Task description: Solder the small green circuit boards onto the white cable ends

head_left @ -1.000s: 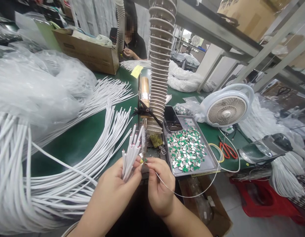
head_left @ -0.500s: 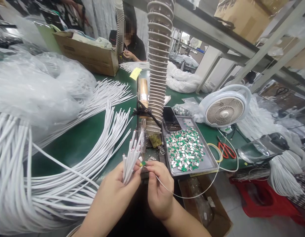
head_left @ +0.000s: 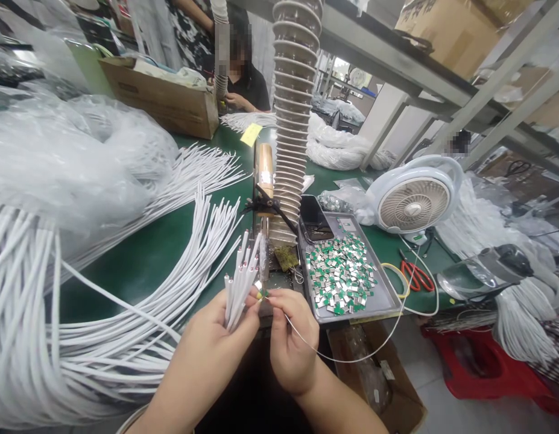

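My left hand [head_left: 216, 343] is closed around a bundle of white cables [head_left: 240, 289], their stripped ends pointing up. At its fingertips is a small green circuit board [head_left: 264, 293] with a metal connector. My right hand [head_left: 295, 343] pinches a thin solder wire [head_left: 347, 361] close to the board; the wire loops off to the right. Just beyond my fingers stands a wooden-handled soldering iron [head_left: 265, 166], clamped upright with its tip end down. The exact contact between wire, board and iron is too small to make out.
Right of my hands, a metal tray [head_left: 388, 295] holds many small boards and a phone [head_left: 315, 218]. A ribbed hose [head_left: 293, 120] hangs behind the iron. Cable bundles [head_left: 138, 313] cover the left. A fan [head_left: 412, 202] and red-handled pliers [head_left: 417, 276] lie right. A co-worker [head_left: 249, 84] sits opposite.
The board at my left fingertips has tilted and risen slightly towards the iron. My right hand has hardly moved. Behind, another person's arm has come into view beside the seated co-worker.
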Tool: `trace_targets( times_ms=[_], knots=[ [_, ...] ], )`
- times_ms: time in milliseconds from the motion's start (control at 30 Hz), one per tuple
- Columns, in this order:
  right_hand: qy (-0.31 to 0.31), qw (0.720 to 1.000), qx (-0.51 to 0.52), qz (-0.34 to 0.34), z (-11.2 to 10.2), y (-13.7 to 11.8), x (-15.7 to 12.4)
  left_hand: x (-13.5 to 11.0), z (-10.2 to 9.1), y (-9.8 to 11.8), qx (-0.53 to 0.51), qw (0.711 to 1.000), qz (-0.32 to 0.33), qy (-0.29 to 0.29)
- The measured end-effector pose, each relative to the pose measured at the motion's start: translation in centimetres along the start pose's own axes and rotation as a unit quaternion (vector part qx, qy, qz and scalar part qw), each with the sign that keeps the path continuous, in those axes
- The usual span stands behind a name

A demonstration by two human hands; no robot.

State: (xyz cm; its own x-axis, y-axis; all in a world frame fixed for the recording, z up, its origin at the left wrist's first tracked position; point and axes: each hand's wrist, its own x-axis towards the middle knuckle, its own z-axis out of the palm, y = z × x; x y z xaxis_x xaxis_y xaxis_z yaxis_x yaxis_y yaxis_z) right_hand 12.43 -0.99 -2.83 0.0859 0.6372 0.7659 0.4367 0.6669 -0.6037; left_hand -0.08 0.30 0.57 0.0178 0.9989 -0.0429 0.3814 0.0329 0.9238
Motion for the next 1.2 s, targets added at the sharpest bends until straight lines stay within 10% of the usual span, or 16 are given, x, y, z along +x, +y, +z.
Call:
trace_targets(
  times_ms=[867, 1200],
  knots=[
    [-0.012, 1.000, -0.015, 0.018, -0.6, -0.6, -0.7, -0.7, 0.4, -0.9, -0.002, 1.000, 0.015, -0.021],
    [-0.023, 0.999, 0.028, 0.008, -2.3, -2.0, -1.9, -3.1, -0.4, -1.0, -0.069, 0.986, 0.094, -0.119]
  ],
)
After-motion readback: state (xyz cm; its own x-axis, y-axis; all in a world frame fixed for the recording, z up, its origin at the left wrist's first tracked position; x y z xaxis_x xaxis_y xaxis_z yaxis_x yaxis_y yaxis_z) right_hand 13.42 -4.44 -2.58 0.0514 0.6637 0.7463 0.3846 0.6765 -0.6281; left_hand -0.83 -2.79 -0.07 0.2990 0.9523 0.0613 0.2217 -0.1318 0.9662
